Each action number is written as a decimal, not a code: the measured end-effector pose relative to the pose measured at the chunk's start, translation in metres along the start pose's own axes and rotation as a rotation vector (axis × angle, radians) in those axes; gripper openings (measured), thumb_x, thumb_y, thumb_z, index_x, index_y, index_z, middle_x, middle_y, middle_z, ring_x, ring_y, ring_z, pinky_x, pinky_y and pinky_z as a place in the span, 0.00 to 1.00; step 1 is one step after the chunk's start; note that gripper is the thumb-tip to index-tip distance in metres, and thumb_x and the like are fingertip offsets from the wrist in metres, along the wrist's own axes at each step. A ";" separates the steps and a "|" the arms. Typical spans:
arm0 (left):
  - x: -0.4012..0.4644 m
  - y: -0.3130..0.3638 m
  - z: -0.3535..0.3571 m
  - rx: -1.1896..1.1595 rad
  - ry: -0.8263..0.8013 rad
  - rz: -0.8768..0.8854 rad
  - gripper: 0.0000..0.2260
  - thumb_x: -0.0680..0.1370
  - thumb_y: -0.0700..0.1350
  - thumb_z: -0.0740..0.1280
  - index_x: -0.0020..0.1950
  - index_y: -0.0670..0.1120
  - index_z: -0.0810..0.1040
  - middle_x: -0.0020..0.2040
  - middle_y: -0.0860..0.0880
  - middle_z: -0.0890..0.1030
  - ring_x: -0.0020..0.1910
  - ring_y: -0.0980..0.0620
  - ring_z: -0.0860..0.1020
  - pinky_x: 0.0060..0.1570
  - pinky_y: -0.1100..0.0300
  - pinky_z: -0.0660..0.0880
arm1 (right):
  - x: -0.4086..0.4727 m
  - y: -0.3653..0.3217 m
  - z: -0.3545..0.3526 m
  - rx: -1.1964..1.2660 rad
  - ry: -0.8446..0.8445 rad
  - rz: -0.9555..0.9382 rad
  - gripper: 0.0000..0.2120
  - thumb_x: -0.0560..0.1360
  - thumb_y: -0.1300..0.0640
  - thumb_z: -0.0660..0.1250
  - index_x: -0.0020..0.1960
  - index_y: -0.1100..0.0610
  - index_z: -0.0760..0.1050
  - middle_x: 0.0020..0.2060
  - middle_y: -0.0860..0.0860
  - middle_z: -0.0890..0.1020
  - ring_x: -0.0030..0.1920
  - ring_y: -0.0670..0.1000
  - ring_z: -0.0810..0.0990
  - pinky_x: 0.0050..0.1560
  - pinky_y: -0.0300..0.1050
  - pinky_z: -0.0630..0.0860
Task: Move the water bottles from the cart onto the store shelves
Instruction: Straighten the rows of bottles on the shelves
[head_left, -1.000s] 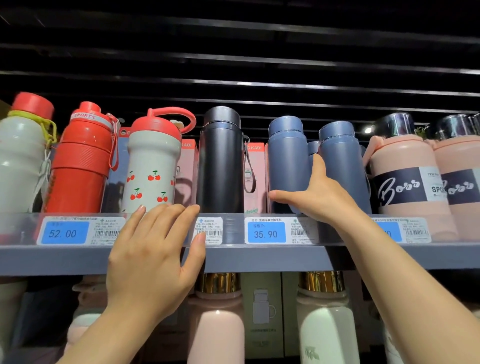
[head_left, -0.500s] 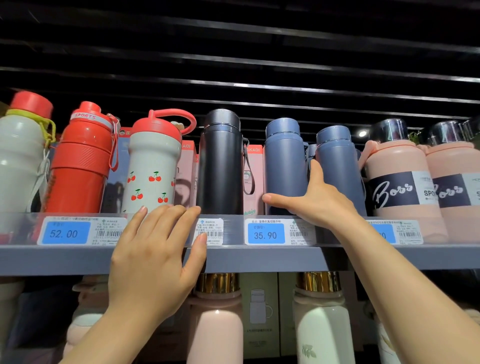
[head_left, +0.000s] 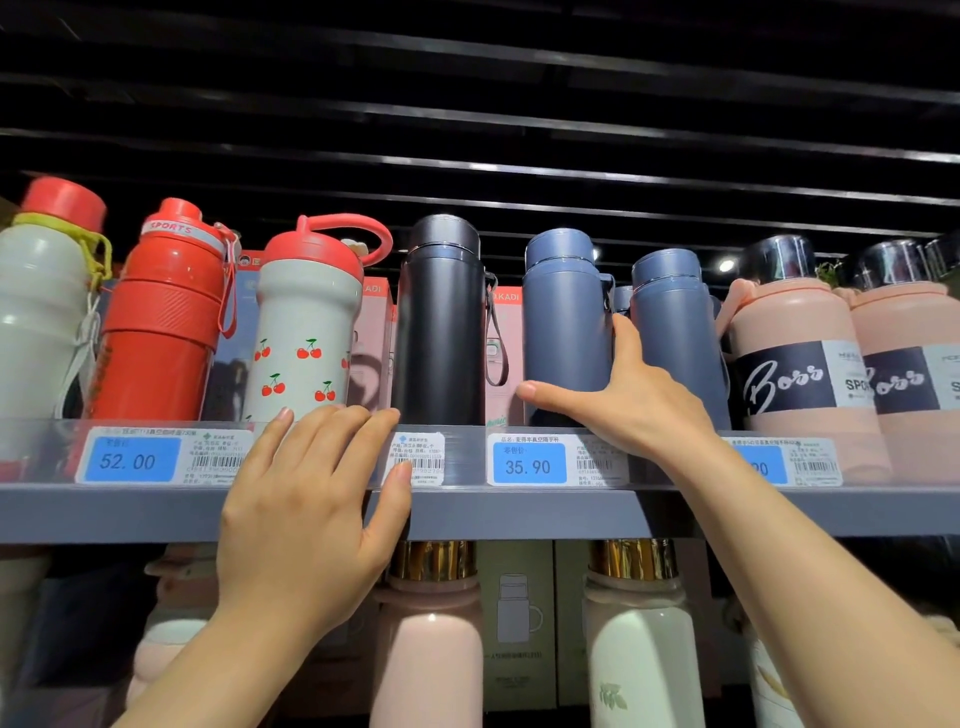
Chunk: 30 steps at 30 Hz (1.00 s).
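On shelf (head_left: 519, 512): right hand (head_left: 631, 402) wraps blue bottle (head_left: 566, 332), nearly placed; left hand (head_left: 306, 499) flat on edge, holding nothing (cart unseen, remainder unknown).

Blue price tags (head_left: 529, 464) reading 52.00 and 35.90; pink boxes (head_left: 503, 358) stand behind.
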<state>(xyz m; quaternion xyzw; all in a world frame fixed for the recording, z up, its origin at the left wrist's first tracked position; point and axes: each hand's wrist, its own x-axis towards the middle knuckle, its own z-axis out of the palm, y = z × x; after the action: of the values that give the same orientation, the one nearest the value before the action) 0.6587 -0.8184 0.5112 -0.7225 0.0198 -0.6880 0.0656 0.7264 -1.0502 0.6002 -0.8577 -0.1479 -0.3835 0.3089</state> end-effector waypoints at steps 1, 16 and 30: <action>0.000 0.000 0.000 0.002 -0.002 -0.001 0.21 0.78 0.53 0.54 0.62 0.44 0.79 0.56 0.46 0.81 0.57 0.44 0.78 0.66 0.46 0.66 | 0.000 0.001 0.000 0.000 -0.005 -0.010 0.56 0.62 0.25 0.66 0.77 0.45 0.40 0.61 0.51 0.76 0.56 0.57 0.78 0.52 0.53 0.75; 0.013 0.082 0.011 -0.148 0.007 0.093 0.24 0.77 0.54 0.56 0.69 0.45 0.74 0.67 0.45 0.75 0.68 0.44 0.71 0.71 0.43 0.59 | -0.003 0.042 -0.027 0.025 0.435 -0.131 0.35 0.72 0.34 0.64 0.72 0.50 0.57 0.58 0.55 0.79 0.57 0.61 0.77 0.46 0.51 0.70; 0.023 0.120 0.034 0.004 0.011 0.102 0.23 0.78 0.55 0.55 0.64 0.45 0.79 0.56 0.47 0.82 0.55 0.43 0.79 0.65 0.47 0.67 | 0.035 0.088 -0.042 0.046 0.013 0.030 0.50 0.66 0.40 0.75 0.76 0.50 0.47 0.62 0.56 0.76 0.58 0.60 0.76 0.53 0.52 0.72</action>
<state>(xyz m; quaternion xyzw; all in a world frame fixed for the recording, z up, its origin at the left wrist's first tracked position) 0.7013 -0.9378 0.5179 -0.7167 0.0556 -0.6876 0.1020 0.7686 -1.1443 0.6112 -0.8501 -0.1419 -0.3809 0.3348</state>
